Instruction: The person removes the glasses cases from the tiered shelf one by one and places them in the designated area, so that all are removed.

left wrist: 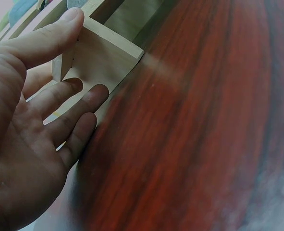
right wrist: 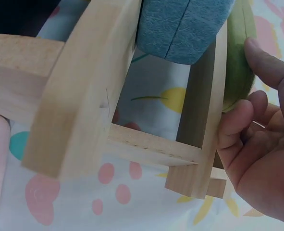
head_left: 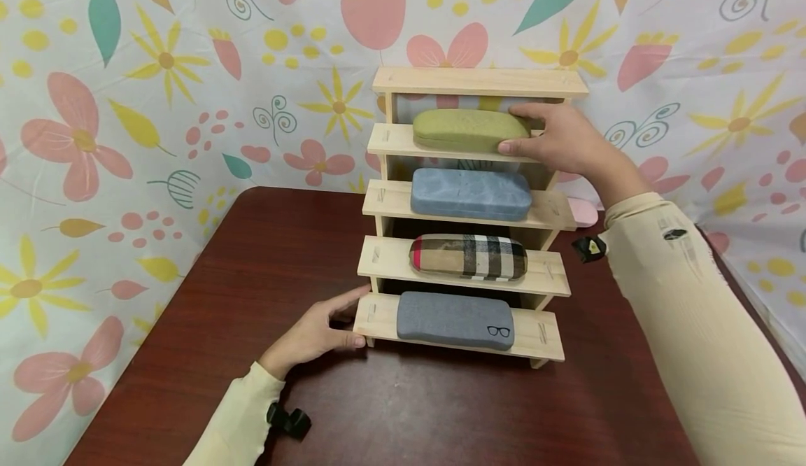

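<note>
A stepped wooden display rack (head_left: 481, 82) stands on the table. My right hand (head_left: 563, 137) pinches the right end of a green glasses case (head_left: 466, 126) lying on the second shelf from the top; the thumb (right wrist: 271, 62) presses its side in the right wrist view. Below it lie a blue glasses case (head_left: 471, 193), a plaid glasses case (head_left: 466, 256) and a grey glasses case (head_left: 455, 319) with a spectacles drawing, one per shelf. At the bottom shelf's left end, my left hand (head_left: 315, 333) holds the rack, thumb in front and fingers behind.
A pink case (head_left: 582, 212) lies behind the rack's right side, partly hidden. The dark red-brown table (head_left: 252, 256) reaches back to a flower-patterned cloth (head_left: 189, 67). Black straps with small mounts (head_left: 288, 420) sit on both wrists.
</note>
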Available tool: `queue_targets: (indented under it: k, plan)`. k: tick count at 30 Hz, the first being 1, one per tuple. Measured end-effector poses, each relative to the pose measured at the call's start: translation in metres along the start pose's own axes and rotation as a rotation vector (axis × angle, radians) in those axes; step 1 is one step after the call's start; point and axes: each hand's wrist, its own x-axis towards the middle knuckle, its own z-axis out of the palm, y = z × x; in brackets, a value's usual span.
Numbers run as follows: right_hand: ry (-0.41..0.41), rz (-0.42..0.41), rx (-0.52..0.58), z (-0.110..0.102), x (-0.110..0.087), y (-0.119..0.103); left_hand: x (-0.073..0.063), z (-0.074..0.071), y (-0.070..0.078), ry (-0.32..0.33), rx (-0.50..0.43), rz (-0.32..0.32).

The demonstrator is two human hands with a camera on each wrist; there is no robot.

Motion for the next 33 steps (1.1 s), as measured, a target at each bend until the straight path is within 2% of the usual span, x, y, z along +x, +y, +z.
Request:
queue_targets:
  k: [6,11,15,20,22,25,28,33]
  plan:
    - [-0.019,0.033,0.022,-0.002,-0.002,0.0,0.001,0.0,0.0,0.003,0.008,0.003]
    - [0.031,0.045,0.06,-0.004,-0.009,0.004,0.002,0.001,-0.002,0.002,0.009,0.017]
    - [0.174,0.064,0.223,-0.006,-0.021,0.018,0.002,0.001,-0.002,-0.003,0.011,0.014]
    - [0.422,-0.01,0.492,-0.006,-0.03,0.043,0.002,0.001,-0.002,-0.008,0.005,0.009]
    - [0.489,-0.023,0.575,-0.007,-0.032,0.051,0.001,0.001,-0.001,-0.006,0.01,0.005]
    - [0.556,0.003,0.69,-0.008,-0.035,0.063,0.0,0.001,-0.001,-0.001,0.015,0.0]
    - [0.573,0.033,0.767,-0.006,-0.039,0.075,0.0,0.001,-0.002,0.005,0.02,0.0]
    - [0.522,0.121,0.715,0.002,-0.045,0.099,-0.001,0.002,-0.002,0.005,0.005,0.002]
